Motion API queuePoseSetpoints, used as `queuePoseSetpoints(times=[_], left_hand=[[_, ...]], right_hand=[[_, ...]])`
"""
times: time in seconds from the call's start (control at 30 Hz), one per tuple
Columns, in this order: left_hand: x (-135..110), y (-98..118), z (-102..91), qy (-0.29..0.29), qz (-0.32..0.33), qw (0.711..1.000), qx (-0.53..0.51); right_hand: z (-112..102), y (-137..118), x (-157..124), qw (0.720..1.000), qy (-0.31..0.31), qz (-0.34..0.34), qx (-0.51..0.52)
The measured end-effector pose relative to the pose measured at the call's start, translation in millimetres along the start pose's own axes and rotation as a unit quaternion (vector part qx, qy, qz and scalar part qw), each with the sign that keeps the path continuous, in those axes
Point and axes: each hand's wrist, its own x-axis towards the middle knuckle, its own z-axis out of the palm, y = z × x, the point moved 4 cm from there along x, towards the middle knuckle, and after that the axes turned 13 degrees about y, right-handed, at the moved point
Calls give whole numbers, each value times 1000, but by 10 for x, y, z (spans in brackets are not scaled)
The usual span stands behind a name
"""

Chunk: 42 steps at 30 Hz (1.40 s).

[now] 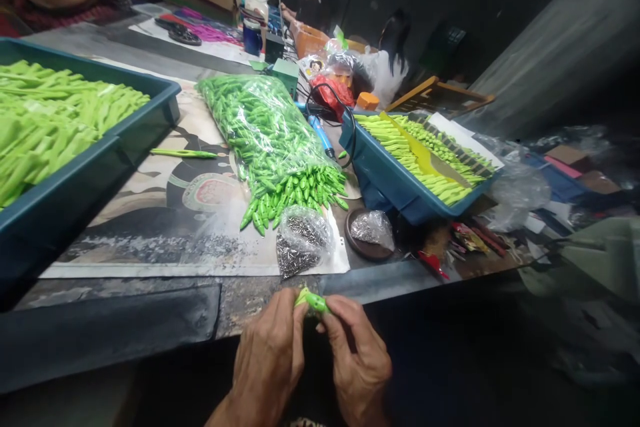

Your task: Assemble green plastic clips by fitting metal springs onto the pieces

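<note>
My left hand (270,360) and my right hand (357,357) meet just below the table's near edge, both pinched on one small green plastic piece (313,300). The fingers of each hand are closed round its ends. Just beyond them on the table lies a clear bag of small dark metal parts (303,240). Behind that bag, a large clear bag of green plastic pieces (273,143) lies open towards me.
A teal tray (100,167) heaped with green pieces stands at the left. Another teal tray (385,173) with rows of green pieces sits at the right, a dark round dish (370,243) before it. A loose green piece (183,153) lies between. Other people sit at the far end.
</note>
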Motion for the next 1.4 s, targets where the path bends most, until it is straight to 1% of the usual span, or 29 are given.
queuePoseSetpoints(times=[0.1,0.2,0.3,0.37,0.47,0.53,0.6,0.7,0.83,0.97,1.13,1.3,1.4], left_hand=[[-7,6,8,-14,26,999,10],[-19,21,7,-32,62,997,17],[-42,19,4,-68,75,995,15],[-57,13,-2,-95,84,992,11],[-68,4,-16,-123,101,987,6],[-76,4,-16,-140,117,983,5],[-88,8,-12,-155,135,979,10],[-103,26,-15,-164,163,973,7],[-101,62,-42,-157,191,969,-17],[-108,76,-52,-153,206,966,-23],[-145,70,-36,-168,205,964,-36],[-166,90,-33,-140,238,961,-19],[-172,106,-25,-128,255,958,-12]], right_hand=[[-1,17,18,999,-9,34,13],[-3,31,40,997,-42,53,24],[-29,44,85,993,-81,72,41],[-48,70,122,985,-115,115,66],[-64,117,156,960,-179,190,103],[-75,142,164,947,-204,218,115],[-85,160,163,941,-214,231,120],[-84,160,152,935,-240,230,122],[-87,127,153,927,-283,224,104],[-109,92,166,925,-299,220,77],[-130,75,158,928,-320,186,50],[-148,77,179,934,-334,123,34],[-152,89,183,933,-342,107,39]])
